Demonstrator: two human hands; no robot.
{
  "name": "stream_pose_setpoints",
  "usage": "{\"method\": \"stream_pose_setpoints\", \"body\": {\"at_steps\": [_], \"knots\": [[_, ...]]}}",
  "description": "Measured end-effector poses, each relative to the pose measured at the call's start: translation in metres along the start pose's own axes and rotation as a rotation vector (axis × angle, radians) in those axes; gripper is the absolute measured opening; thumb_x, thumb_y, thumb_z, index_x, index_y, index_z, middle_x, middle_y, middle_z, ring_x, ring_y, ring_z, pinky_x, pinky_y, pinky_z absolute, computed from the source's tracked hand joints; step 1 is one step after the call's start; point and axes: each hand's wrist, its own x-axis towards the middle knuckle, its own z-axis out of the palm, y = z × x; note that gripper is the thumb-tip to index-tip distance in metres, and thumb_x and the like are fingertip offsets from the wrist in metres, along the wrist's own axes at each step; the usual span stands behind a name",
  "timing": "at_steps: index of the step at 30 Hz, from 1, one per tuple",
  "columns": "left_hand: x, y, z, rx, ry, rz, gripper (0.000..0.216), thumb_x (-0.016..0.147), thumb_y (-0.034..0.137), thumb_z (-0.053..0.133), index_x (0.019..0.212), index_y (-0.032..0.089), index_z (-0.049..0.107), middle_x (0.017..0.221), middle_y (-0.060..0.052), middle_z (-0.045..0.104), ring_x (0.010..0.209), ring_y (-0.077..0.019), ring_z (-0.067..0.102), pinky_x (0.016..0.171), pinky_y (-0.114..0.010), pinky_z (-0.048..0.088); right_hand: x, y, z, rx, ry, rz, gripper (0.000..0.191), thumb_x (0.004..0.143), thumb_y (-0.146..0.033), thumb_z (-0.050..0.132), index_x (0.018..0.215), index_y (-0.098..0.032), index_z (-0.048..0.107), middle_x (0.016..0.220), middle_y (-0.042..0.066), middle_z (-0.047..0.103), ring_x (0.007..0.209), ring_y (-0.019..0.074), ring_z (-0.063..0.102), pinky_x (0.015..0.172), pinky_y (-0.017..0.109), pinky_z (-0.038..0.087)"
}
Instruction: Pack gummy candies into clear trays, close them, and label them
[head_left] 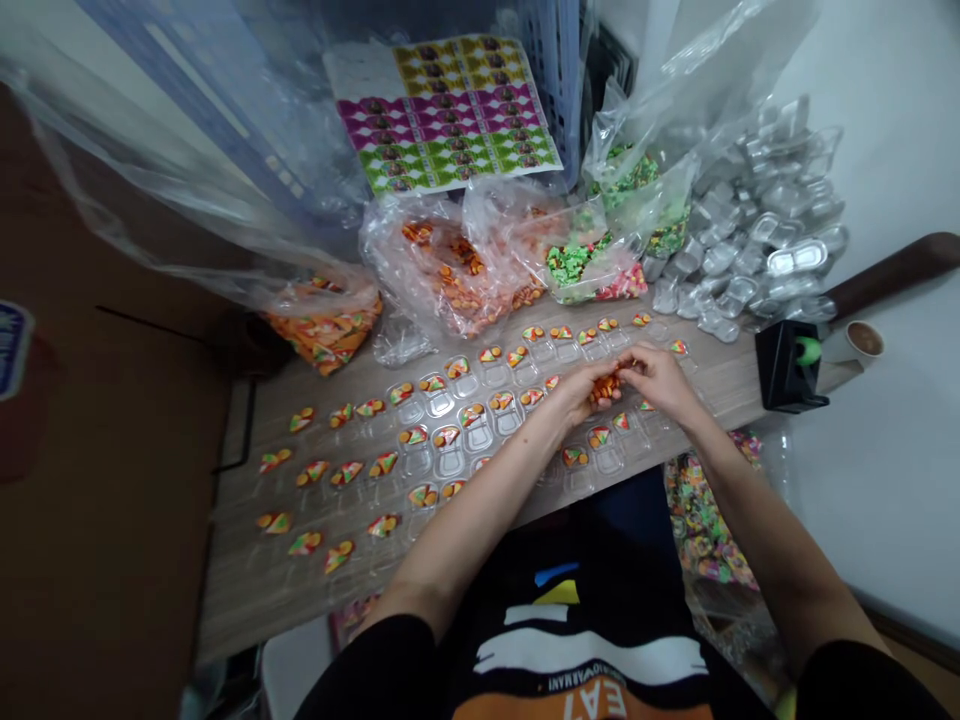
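Observation:
My left hand (574, 396) is cupped around a handful of small glossy orange candies (604, 388) above the right half of the table. Close against it, my right hand (657, 380) has its fingers pinched together at the candies; what lies between the fingertips is hidden. Below and around both hands stand rows of small clear plastic containers (474, 430). Many hold a pizza-slice-shaped gummy with small orange pieces, such as the filled container (423, 495) near the front edge. My forearms cover some of the rows.
Behind the rows lie plastic bags of orange candies (465, 280), green candies (574, 262) and orange wedge-shaped gummies (326, 325). Empty clear containers (750, 240) are heaped at the back right. A label sheet (450, 115) leans on a blue crate (551, 60). A black tape dispenser (787, 368) sits right.

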Motion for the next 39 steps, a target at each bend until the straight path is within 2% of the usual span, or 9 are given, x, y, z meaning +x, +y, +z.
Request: {"method": "stream_pose_setpoints", "body": {"at_steps": [5, 8, 13, 18, 20, 28, 32, 35, 39], "knots": [[0.000, 0.003, -0.004, -0.051, -0.035, -0.024, 0.028, 0.099, 0.012, 0.044, 0.114, 0.006, 0.067, 0.073, -0.008, 0.071, 0.050, -0.0097, 0.061, 0.034, -0.014, 0.032, 0.003, 0.029, -0.022, 0.185, 0.185, 0.172, 0.022, 0.077, -0.042, 0.065, 0.082, -0.020, 0.068, 0.076, 0.002, 0.067, 0.069, 0.0172, 0.059, 0.066, 0.030, 0.047], [0.002, 0.004, -0.005, -0.063, -0.012, -0.022, 0.028, 0.097, 0.008, 0.045, 0.115, 0.005, 0.067, 0.073, -0.006, 0.071, 0.049, -0.0089, 0.059, 0.033, -0.013, 0.031, 0.009, 0.052, -0.036, 0.143, 0.300, 0.253, 0.020, 0.074, -0.039, 0.064, 0.078, -0.020, 0.065, 0.070, 0.001, 0.065, 0.063, 0.0165, 0.056, 0.060, 0.029, 0.045], [0.007, 0.004, -0.004, -0.069, -0.020, -0.032, 0.026, 0.096, 0.007, 0.045, 0.109, 0.006, 0.068, 0.071, -0.006, 0.069, 0.048, -0.0081, 0.058, 0.033, -0.012, 0.030, 0.019, 0.069, -0.039, -0.189, 0.188, 0.255, 0.008, 0.075, -0.026, 0.059, 0.072, -0.020, 0.064, 0.071, 0.002, 0.068, 0.067, 0.0182, 0.059, 0.067, 0.030, 0.044], [0.009, 0.003, -0.007, -0.092, -0.004, -0.045, 0.024, 0.097, 0.008, 0.045, 0.102, 0.006, 0.068, 0.071, -0.006, 0.070, 0.047, -0.0082, 0.058, 0.032, -0.012, 0.030, 0.026, 0.064, -0.034, -0.472, -0.075, 0.222, 0.014, 0.080, -0.020, 0.060, 0.067, -0.021, 0.065, 0.076, 0.004, 0.069, 0.074, 0.0188, 0.060, 0.070, 0.029, 0.040], [0.009, 0.002, -0.008, -0.099, 0.000, -0.043, 0.023, 0.096, 0.007, 0.045, 0.100, 0.007, 0.068, 0.072, -0.007, 0.070, 0.048, -0.0085, 0.059, 0.033, -0.012, 0.030, 0.029, 0.060, -0.032, -0.534, -0.126, 0.224, 0.016, 0.082, -0.019, 0.059, 0.068, -0.021, 0.066, 0.079, 0.005, 0.070, 0.076, 0.0196, 0.061, 0.070, 0.030, 0.039], [0.003, 0.003, -0.007, -0.107, -0.027, -0.043, 0.025, 0.095, 0.007, 0.047, 0.107, 0.008, 0.069, 0.072, -0.006, 0.071, 0.048, -0.0084, 0.058, 0.034, -0.012, 0.029, 0.018, 0.051, -0.032, -0.516, 0.093, 0.220, 0.014, 0.087, -0.027, 0.057, 0.083, -0.022, 0.069, 0.080, 0.005, 0.069, 0.073, 0.0215, 0.059, 0.067, 0.031, 0.037], [0.005, 0.001, -0.008, -0.125, -0.040, -0.048, 0.025, 0.095, 0.007, 0.049, 0.110, 0.008, 0.069, 0.072, -0.008, 0.071, 0.048, -0.0086, 0.059, 0.034, -0.012, 0.030, 0.009, 0.054, -0.028, -0.516, 0.084, 0.144, 0.011, 0.084, -0.022, 0.059, 0.081, -0.022, 0.070, 0.087, 0.005, 0.070, 0.077, 0.0209, 0.059, 0.067, 0.031, 0.039], [0.006, 0.001, -0.004, -0.143, -0.051, -0.061, 0.028, 0.099, 0.012, 0.045, 0.115, 0.007, 0.068, 0.077, -0.011, 0.074, 0.052, -0.0112, 0.064, 0.038, -0.014, 0.038, 0.009, 0.054, -0.024, -0.565, 0.067, 0.142, 0.014, 0.084, -0.019, 0.058, 0.082, -0.022, 0.072, 0.091, 0.007, 0.070, 0.079, 0.0214, 0.060, 0.067, 0.031, 0.039], [0.004, 0.002, 0.002, -0.212, -0.055, -0.067, 0.037, 0.103, 0.018, 0.036, 0.125, 0.004, 0.063, 0.089, -0.017, 0.077, 0.072, -0.0194, 0.075, 0.057, -0.024, 0.057, 0.008, 0.056, -0.021, -0.508, 0.099, 0.152, 0.015, 0.084, -0.018, 0.057, 0.085, -0.021, 0.071, 0.089, 0.006, 0.070, 0.081, 0.0215, 0.061, 0.070, 0.032, 0.041]]}}
